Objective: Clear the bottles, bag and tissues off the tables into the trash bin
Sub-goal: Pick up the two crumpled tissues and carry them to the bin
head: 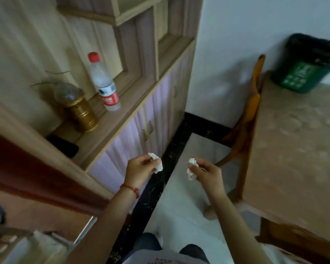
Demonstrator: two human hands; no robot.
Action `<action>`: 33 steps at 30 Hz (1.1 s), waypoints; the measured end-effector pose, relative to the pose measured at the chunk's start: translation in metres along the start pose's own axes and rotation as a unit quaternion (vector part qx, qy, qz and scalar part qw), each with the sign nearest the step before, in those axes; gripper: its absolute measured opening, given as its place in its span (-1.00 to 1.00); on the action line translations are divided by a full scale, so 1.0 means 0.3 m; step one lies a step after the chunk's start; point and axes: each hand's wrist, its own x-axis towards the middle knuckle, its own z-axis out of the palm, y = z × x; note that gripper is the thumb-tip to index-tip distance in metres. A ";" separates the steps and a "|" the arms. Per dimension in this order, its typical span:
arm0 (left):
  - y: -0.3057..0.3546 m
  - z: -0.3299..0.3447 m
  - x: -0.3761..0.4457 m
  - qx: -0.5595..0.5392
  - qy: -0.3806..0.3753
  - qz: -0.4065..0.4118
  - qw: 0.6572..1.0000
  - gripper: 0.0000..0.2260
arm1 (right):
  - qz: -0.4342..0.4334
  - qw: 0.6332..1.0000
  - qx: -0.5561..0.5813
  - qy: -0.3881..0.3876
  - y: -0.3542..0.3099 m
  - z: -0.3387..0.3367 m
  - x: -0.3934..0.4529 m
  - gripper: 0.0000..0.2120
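My left hand (139,170) pinches a crumpled white tissue (157,162) above the floor beside the cabinet. My right hand (208,174) pinches a second crumpled tissue (191,168) at about the same height, a little apart from the first. A clear plastic bottle (105,84) with a red cap and red label stands upright on the wooden cabinet ledge at the left. The green trash bin (305,69) with a black liner sits at the far end of the table, upper right, well beyond both hands.
A gold-based jar (78,109) and a dark flat object (64,145) sit on the cabinet ledge (111,130) near the bottle. A table with a beige cover (297,149) fills the right side, with an orange wooden chair (250,115) against it. Pale floor lies between.
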 end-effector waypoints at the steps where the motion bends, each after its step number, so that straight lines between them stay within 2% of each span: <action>1: 0.004 0.015 0.029 0.008 -0.019 0.006 1.000 -0.83 | -0.003 1.000 0.002 0.019 -0.001 -0.013 -0.001 -0.92; 4: 0.011 0.056 0.103 0.026 -0.071 0.011 0.997 -0.90 | -0.007 0.997 0.007 0.080 -0.002 -0.051 -0.006 -0.90; 8: 0.023 0.120 0.169 0.038 -0.144 0.018 0.989 -0.73 | -0.005 0.989 0.018 0.145 -0.001 -0.094 -0.003 -0.91; 12: 0.027 0.168 0.231 0.041 -0.181 0.015 0.983 -0.74 | 0.001 0.982 0.035 0.185 0.003 -0.116 0.025 -0.92; 22: 0.089 0.336 0.520 0.029 -0.228 0.040 0.972 -0.92 | -0.021 0.977 0.042 0.208 -0.086 -0.174 0.323 -0.93; 27: 0.158 0.491 0.733 0.022 -0.215 0.045 0.975 -0.88 | -0.035 0.979 0.043 0.198 -0.180 -0.253 0.568 -0.87; 33: 0.260 0.669 0.975 0.006 -0.222 0.044 0.974 -0.75 | -0.019 0.983 0.053 0.175 -0.312 -0.360 0.851 -0.85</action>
